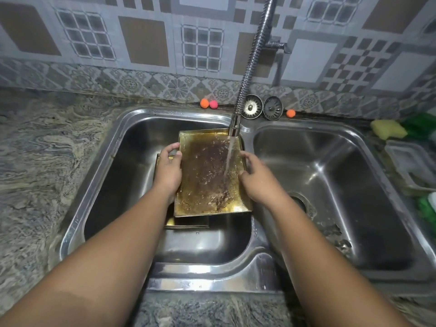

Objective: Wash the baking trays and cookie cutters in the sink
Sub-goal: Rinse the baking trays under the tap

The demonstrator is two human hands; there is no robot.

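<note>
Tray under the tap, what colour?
The tray is gold, with dark brown grime across its middle. Head view.

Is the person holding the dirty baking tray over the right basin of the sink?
No, the left hand and right hand grip the baking tray under the running faucet over the left basin.

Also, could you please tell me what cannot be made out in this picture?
Head view only.
- Lower trays: mostly covered by the top tray that left hand and right hand hold; count unclear.
- Cookie cutters: none visible, possibly beneath the trays.
- Left basin drain: hidden by trays.
- Green items: blurred, cut off by the right edge.
</note>
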